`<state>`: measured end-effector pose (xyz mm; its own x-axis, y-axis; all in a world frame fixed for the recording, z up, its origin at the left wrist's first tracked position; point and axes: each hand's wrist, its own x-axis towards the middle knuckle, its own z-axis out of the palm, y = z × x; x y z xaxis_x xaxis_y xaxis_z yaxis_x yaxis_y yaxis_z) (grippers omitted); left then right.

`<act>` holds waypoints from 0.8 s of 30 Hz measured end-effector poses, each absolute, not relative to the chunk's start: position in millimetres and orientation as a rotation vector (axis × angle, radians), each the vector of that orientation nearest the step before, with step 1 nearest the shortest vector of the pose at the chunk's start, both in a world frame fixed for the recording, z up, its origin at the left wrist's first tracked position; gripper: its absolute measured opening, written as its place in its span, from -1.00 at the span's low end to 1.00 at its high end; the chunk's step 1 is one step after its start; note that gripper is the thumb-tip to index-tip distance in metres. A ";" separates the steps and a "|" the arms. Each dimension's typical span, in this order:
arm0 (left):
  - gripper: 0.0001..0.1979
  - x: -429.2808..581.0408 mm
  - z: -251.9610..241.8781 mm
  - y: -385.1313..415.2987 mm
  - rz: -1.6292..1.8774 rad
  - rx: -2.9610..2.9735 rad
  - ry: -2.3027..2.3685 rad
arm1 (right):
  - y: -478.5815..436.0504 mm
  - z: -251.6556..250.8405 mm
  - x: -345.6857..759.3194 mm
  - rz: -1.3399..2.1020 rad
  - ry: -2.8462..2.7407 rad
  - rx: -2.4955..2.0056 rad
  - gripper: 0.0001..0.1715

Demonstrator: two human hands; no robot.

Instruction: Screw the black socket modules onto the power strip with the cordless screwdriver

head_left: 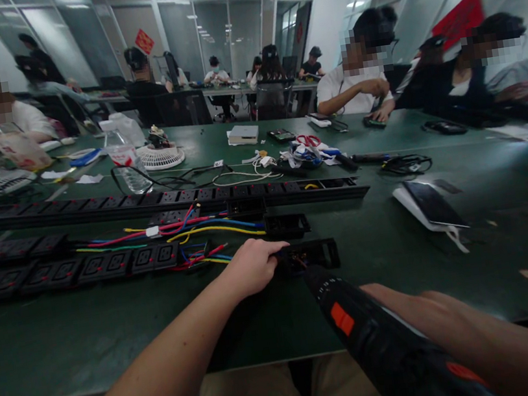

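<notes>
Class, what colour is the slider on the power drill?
The slider is orange, seen best in the head view.

Plastic bottle (126,157), white grille (160,161), coiled cable (402,166), red wall sign (144,42)

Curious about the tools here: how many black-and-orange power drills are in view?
1: the power drill in the right hand, its tip at the black plastic housing by the left hand. Others may be hidden.
</notes>
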<state>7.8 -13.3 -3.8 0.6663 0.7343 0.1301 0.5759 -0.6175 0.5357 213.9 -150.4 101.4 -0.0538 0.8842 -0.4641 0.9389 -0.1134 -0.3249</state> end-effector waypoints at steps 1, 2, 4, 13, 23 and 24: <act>-0.58 7.8 -4.0 -13.1 0.471 2.428 1.020 | -149.4 103.0 214.0 -0.951 2.006 2.081 -0.53; -0.57 7.8 -4.4 -12.9 0.472 2.428 1.022 | -148.5 104.5 214.3 -1.002 1.989 2.068 -0.51; -0.56 7.9 -5.2 -12.7 0.477 2.427 1.021 | -147.2 105.9 215.0 -1.046 1.977 2.050 -0.47; -0.54 8.4 -5.2 -12.9 0.503 2.421 1.021 | -148.2 97.5 219.9 -1.013 1.993 2.047 -0.46; -0.52 8.9 -4.6 -12.7 0.520 2.392 1.017 | -154.7 96.4 219.7 -1.078 2.020 2.178 -0.57; -0.52 8.7 -5.0 -12.2 0.522 2.393 1.016 | -155.2 90.2 222.7 -1.094 2.050 2.187 -0.58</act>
